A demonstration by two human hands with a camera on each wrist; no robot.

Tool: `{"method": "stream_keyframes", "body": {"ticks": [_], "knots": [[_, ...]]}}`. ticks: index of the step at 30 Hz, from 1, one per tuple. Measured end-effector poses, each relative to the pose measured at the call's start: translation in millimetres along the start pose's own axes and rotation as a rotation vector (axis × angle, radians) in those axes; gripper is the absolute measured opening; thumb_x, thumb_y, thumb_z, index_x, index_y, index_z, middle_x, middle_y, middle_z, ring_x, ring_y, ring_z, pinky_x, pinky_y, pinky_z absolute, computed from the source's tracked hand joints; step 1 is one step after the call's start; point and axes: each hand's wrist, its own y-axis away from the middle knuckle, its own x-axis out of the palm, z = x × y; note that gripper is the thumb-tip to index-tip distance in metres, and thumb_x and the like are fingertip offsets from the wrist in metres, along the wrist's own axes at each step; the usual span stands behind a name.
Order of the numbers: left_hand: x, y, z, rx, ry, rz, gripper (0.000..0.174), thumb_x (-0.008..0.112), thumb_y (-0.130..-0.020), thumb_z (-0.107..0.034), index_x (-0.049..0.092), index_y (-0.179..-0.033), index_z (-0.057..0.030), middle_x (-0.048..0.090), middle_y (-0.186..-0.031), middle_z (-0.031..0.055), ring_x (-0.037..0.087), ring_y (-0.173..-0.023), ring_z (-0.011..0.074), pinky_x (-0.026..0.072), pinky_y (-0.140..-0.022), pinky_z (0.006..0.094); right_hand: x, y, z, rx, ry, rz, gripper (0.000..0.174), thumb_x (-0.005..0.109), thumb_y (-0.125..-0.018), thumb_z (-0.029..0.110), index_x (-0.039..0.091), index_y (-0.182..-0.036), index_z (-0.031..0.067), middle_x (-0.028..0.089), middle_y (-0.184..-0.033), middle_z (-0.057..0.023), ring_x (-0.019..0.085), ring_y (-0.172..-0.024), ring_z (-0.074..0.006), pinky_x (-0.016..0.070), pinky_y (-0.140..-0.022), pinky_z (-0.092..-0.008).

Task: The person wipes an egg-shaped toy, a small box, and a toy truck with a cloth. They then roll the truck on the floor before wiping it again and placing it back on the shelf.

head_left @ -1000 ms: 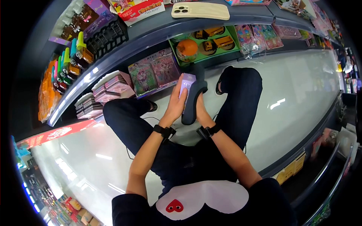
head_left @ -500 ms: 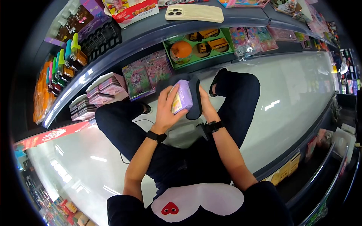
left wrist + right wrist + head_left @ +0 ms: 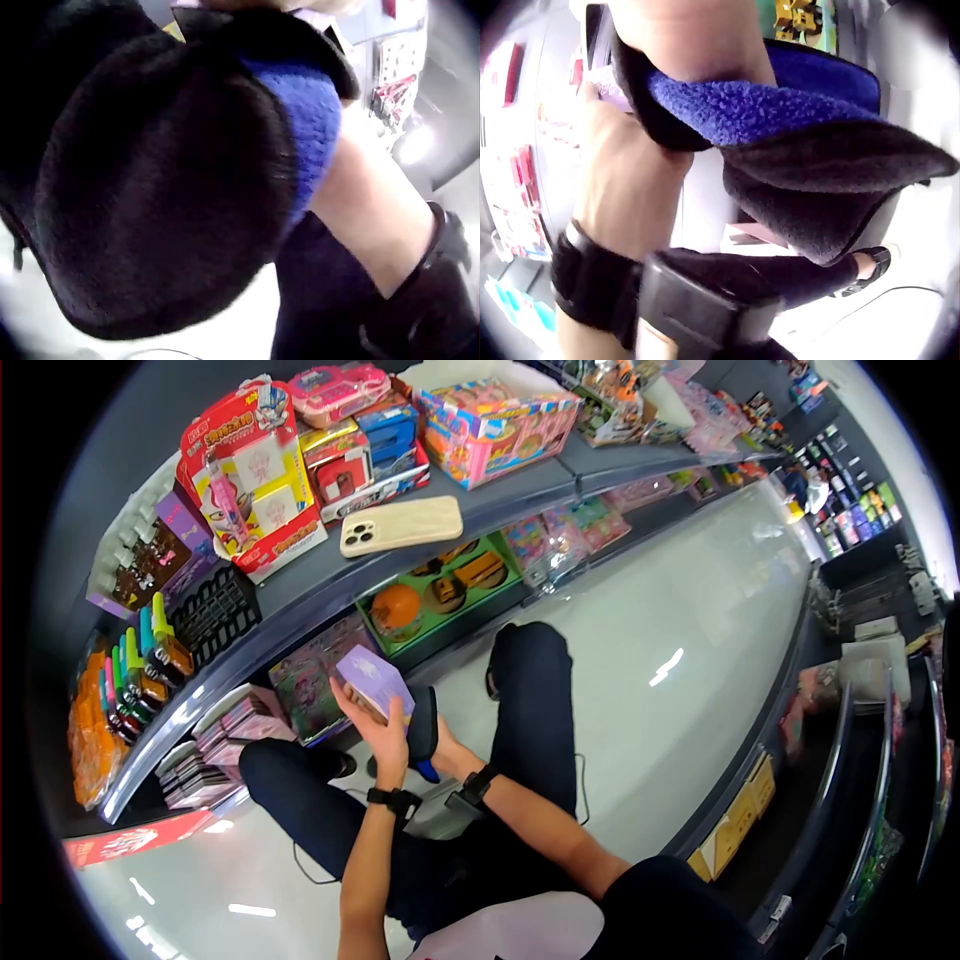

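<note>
In the head view a purple box [image 3: 377, 678] is tilted up in my left hand [image 3: 382, 732], which grips it by its near side. My right hand [image 3: 455, 756] holds a thick cloth [image 3: 423, 725], black with blue on its other side, against the box's right side. The cloth fills much of the left wrist view, its blue face [image 3: 311, 124] showing near the right forearm. From the right wrist, the fleecy blue side [image 3: 727, 112] lies against my right hand, whose fingers are hidden in the folds. A corner of the box shows beyond my left hand [image 3: 622, 161].
A shelf edge curves ahead, with a cream phone [image 3: 400, 526] on top beside toy boxes [image 3: 260, 490]. Below it sit a green box of toy trucks [image 3: 440, 600] and pink card packs [image 3: 240, 725]. My bent knees frame both hands above a pale glossy floor [image 3: 660, 620].
The head view has swung, so more shelf top shows and both hands sit lower left. The box has turned in my left hand, its plain purple face now up; the cloth stays against it.
</note>
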Motion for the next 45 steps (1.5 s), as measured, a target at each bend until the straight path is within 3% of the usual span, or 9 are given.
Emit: {"method": "stream_keyframes", "body": {"ticks": [11, 15, 16, 20, 31, 34, 38, 42, 45], "knots": [[0, 19, -3, 0.257, -0.176, 0.346, 0.088, 0.087, -0.057, -0.013, 0.034, -0.126, -0.0020, 0.042, -0.129, 0.0202, 0.043, -0.126, 0.0356, 0.0342, -0.108, 0.0413, -11, 36, 68, -0.089, -0.409, -0.053, 0.042, 0.049, -0.097, 0.034, 0.059, -0.117, -0.0024, 0.065, -0.113, -0.0118, 0.064, -0.096, -0.0227, 0.0519, -0.084, -0.0332], [-8, 15, 12, 0.281, -0.219, 0.288, 0.086, 0.086, -0.059, -0.011, 0.035, -0.127, -0.0014, 0.046, -0.129, 0.0192, 0.045, -0.125, 0.0372, 0.0357, -0.107, 0.0418, -25, 36, 50, -0.547, 0.529, 0.022, 0.037, 0.045, -0.099, 0.030, 0.056, -0.122, 0.0035, 0.064, -0.115, -0.0104, 0.063, -0.102, -0.0206, 0.0513, -0.089, -0.0315], [-10, 14, 3, 0.312, -0.258, 0.283, 0.082, 0.084, -0.059, -0.008, 0.037, -0.127, -0.0004, 0.047, -0.130, 0.0204, 0.046, -0.125, 0.0400, 0.0355, -0.108, 0.0443, -15, 41, 54, -0.277, -0.173, 0.051, 0.035, 0.050, -0.096, 0.027, 0.060, -0.115, -0.0004, 0.066, -0.113, -0.0117, 0.065, -0.097, -0.0220, 0.0525, -0.084, -0.0321], [-15, 3, -12, 0.481, -0.481, 0.270, 0.077, 0.081, -0.058, -0.006, 0.041, -0.125, -0.0001, 0.047, -0.129, 0.0220, 0.045, -0.123, 0.0429, 0.0341, -0.109, 0.0479, -2, 45, 63, -0.019, -0.256, 0.018, 0.041, 0.045, -0.097, 0.034, 0.059, -0.121, 0.0036, 0.065, -0.115, -0.0099, 0.064, -0.101, -0.0211, 0.0510, -0.089, -0.0340], [-26, 13, -14, -0.014, 0.019, 0.297, 0.085, 0.084, -0.064, -0.018, 0.037, -0.132, 0.0000, 0.048, -0.126, 0.0148, 0.049, -0.118, 0.0277, 0.0398, -0.100, 0.0399, 7, 37, 61, -0.028, -0.422, 0.190, 0.044, 0.046, -0.097, 0.036, 0.056, -0.121, 0.0007, 0.062, -0.119, -0.0128, 0.061, -0.105, -0.0240, 0.0474, -0.095, -0.0368], [-29, 24, 0, -0.383, 0.440, 0.241, 0.079, 0.077, -0.076, -0.015, 0.031, -0.139, 0.0011, 0.050, -0.123, 0.0102, 0.050, -0.115, 0.0195, 0.0399, -0.100, 0.0357, 33, 44, 67, -0.482, 0.020, 0.180, 0.039, 0.052, -0.095, 0.027, 0.055, -0.124, 0.0005, 0.061, -0.120, -0.0131, 0.060, -0.106, -0.0239, 0.0472, -0.095, -0.0359], [-40, 22, 15, -0.374, 0.242, 0.290, 0.084, 0.075, -0.074, -0.009, 0.027, -0.142, 0.0010, 0.051, -0.123, 0.0107, 0.051, -0.115, 0.0193, 0.0421, -0.098, 0.0354, 9, 37, 65, 0.016, -0.562, 0.250, 0.049, 0.065, -0.085, 0.014, 0.051, -0.130, -0.0004, 0.057, -0.125, -0.0143, 0.058, -0.110, -0.0242, 0.0465, -0.096, -0.0343], [-33, 17, -2, -0.115, -0.051, 0.205, 0.095, 0.081, -0.065, -0.010, 0.027, -0.142, 0.0026, 0.046, -0.129, 0.0140, 0.048, -0.118, 0.0221, 0.0417, -0.099, 0.0358, 48, 50, 86, -0.879, 0.967, 0.317, 0.054, 0.070, -0.082, 0.008, 0.048, -0.130, -0.0003, 0.056, -0.126, -0.0137, 0.057, -0.111, -0.0197, 0.0477, -0.095, -0.0338], [-35, 14, 3, 0.077, -0.281, 0.081, 0.101, 0.087, -0.058, -0.016, 0.030, -0.139, 0.0014, 0.044, -0.128, 0.0172, 0.043, -0.121, 0.0299, 0.0359, -0.102, 0.0411, 30, 40, 62, -0.549, 0.625, 0.320, 0.054, 0.070, -0.081, 0.009, 0.048, -0.130, -0.0005, 0.057, -0.125, -0.0126, 0.057, -0.111, -0.0206, 0.0475, -0.095, -0.0343]]}}
